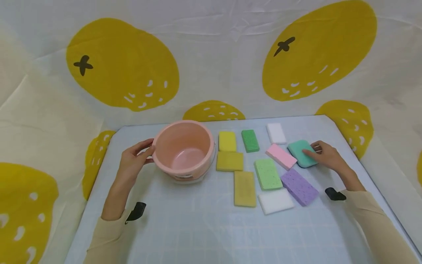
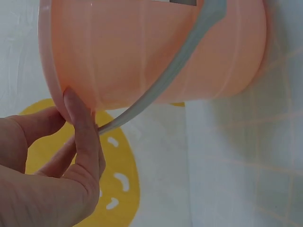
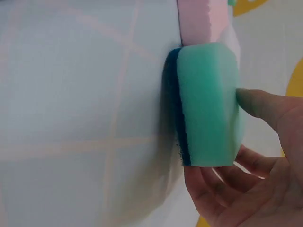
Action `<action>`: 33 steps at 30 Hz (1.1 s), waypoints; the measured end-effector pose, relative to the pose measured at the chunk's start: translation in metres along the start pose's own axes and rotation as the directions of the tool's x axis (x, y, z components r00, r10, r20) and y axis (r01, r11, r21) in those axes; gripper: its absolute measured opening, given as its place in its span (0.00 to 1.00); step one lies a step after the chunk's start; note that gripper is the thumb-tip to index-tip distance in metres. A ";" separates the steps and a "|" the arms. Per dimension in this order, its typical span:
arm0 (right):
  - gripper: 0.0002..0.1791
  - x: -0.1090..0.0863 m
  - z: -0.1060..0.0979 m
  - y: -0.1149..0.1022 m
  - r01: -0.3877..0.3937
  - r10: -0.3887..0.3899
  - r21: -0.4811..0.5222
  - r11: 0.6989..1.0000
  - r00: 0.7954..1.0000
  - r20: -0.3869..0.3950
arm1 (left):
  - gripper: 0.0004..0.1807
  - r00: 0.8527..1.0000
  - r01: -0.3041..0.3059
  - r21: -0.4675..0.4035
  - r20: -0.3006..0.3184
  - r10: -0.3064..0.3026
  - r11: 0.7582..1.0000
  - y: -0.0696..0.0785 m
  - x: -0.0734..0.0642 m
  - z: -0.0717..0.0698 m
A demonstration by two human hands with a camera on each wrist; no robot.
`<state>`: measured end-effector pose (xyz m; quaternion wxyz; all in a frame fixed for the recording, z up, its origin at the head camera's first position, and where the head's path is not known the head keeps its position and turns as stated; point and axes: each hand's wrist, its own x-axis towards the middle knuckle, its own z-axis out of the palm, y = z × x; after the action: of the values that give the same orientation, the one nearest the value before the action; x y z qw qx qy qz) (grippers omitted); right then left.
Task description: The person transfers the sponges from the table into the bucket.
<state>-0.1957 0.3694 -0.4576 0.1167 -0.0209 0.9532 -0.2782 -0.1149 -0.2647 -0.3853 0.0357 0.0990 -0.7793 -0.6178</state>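
Observation:
A pink bucket (image 1: pixel 184 146) with a pale grey handle (image 2: pixel 175 66) stands upright on the table, its inside bare. My left hand (image 1: pixel 131 161) pinches the bucket's rim on its left side, thumb and fingers on either side of the lip in the left wrist view. At the right, a teal sponge (image 1: pixel 301 153) with a dark blue scouring layer (image 3: pixel 177 109) underneath is held by my right hand (image 1: pixel 324 156). The thumb presses its top while the other fingers curl at its near edge. Beside it lie a pink sponge (image 1: pixel 281 156) and a purple sponge (image 1: pixel 299 187).
Between bucket and teal sponge lie a yellow sponge (image 1: pixel 227 141), two mustard sponges (image 1: pixel 229 161), a dark green sponge (image 1: pixel 250 140), a light green sponge (image 1: pixel 268 174) and two white sponges (image 1: pixel 276 133). A lemon-print cloth (image 1: pixel 217 66) hangs behind the pale blue table (image 1: pixel 197 227).

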 end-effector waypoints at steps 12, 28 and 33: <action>0.45 0.003 -0.023 -0.008 -0.030 0.028 0.040 0.999 0.998 0.052 | 0.34 0.991 0.130 -0.191 0.067 -0.120 0.973 -0.008 0.005 -0.010; 0.46 -0.003 -0.038 -0.044 -0.035 0.038 0.123 0.992 0.999 -0.025 | 0.34 0.977 0.211 -0.167 0.047 -0.206 0.963 -0.003 0.007 -0.006; 0.49 -0.002 -0.040 -0.056 -0.039 0.040 0.166 0.985 0.999 -0.001 | 0.34 0.975 0.220 -0.160 0.040 -0.217 0.962 -0.003 0.008 -0.003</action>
<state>-0.2043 0.3433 -0.3949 0.1214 0.0085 0.9273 -0.3541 -0.1215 -0.2699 -0.3882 -0.0334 0.1742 -0.7105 -0.6810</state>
